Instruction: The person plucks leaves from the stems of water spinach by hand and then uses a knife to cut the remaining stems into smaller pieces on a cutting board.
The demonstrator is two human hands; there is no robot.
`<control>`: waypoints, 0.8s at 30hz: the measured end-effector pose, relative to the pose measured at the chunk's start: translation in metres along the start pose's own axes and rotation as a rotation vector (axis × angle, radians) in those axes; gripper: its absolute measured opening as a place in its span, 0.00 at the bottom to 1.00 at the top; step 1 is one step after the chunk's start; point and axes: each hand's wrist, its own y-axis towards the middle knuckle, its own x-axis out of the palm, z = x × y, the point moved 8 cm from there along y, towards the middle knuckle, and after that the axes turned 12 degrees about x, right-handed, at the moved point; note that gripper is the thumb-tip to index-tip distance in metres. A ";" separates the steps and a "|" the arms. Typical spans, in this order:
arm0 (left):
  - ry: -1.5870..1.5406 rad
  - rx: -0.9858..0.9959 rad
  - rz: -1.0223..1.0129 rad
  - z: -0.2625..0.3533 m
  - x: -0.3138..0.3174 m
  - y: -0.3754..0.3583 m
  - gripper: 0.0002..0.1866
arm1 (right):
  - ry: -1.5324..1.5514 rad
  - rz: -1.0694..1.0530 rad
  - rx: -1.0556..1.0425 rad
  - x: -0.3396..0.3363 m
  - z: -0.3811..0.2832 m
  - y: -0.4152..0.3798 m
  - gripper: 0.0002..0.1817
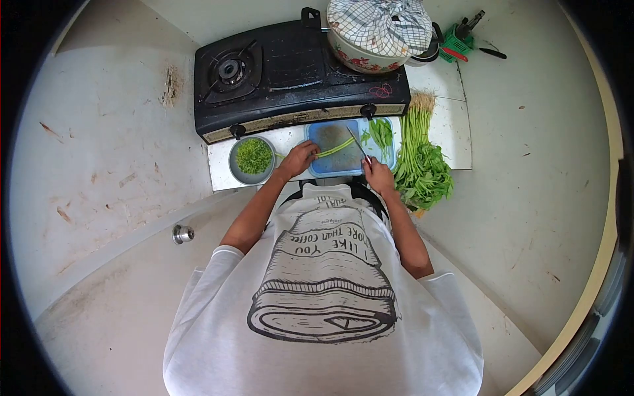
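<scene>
now, centre frame, left hand pinches the stems, right fingers wrapped round the knife over the board.

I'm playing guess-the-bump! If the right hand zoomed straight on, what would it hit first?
The right hand would probably meet the green stems by the knife, though depth is unclear.

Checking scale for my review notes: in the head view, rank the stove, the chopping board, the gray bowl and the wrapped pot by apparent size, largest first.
1. Stove
2. Wrapped pot
3. Chopping board
4. Gray bowl
</scene>
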 end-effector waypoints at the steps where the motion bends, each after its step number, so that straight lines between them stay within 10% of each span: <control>1: 0.010 0.004 0.002 0.001 0.000 0.001 0.09 | -0.002 -0.009 0.000 -0.001 0.000 0.001 0.26; 24: 0.005 -0.050 0.196 -0.002 0.008 0.008 0.06 | -0.021 -0.056 -0.206 0.054 -0.052 -0.036 0.24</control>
